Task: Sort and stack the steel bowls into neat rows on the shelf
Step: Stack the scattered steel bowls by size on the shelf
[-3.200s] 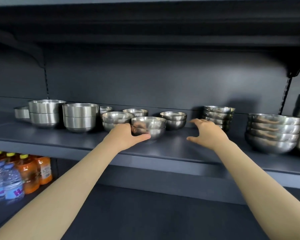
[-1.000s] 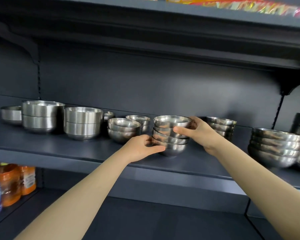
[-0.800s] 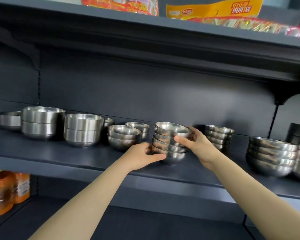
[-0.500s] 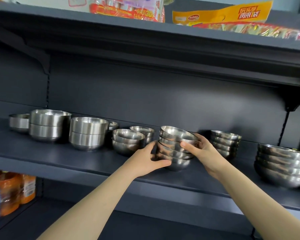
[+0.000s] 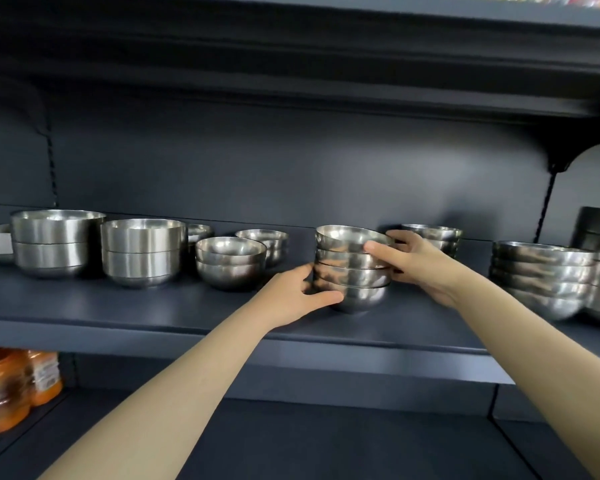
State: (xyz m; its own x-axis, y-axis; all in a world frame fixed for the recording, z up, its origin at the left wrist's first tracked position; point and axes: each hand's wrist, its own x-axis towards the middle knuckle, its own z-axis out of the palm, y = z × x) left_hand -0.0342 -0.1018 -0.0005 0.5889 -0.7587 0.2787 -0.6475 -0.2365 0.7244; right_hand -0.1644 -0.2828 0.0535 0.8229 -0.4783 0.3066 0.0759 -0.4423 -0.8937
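- Gripping a stack of four small round steel bowls [image 5: 352,277] from both sides, near the middle of the dark blue-grey metal shelf [image 5: 153,317].
- Cupping the stack's lower left side with the left hand [image 5: 291,296], thumb curled along the front of the bottom bowl, fingers wrapped toward the back.
- Clasping the upper right side with the right hand [image 5: 416,261], thumb laid across the front of the top two bowls, fingers reaching behind the rim.
- Appearing to sit on the shelf board, top bowl tilted a little, rims not quite level.
- Standing just left of the stack: a pair of nested rounded steel bowls [image 5: 230,266]; farther left, two pairs of taller straight-walled steel bowls [image 5: 141,252].
- Sitting behind the right hand, by the back panel: another short stack of small steel bowls [image 5: 437,233]; near the right end, a stack of wide shallow steel bowls [image 5: 541,275].
- Showing blurred on the lower shelf, far left: orange bottles [image 5: 14,386].
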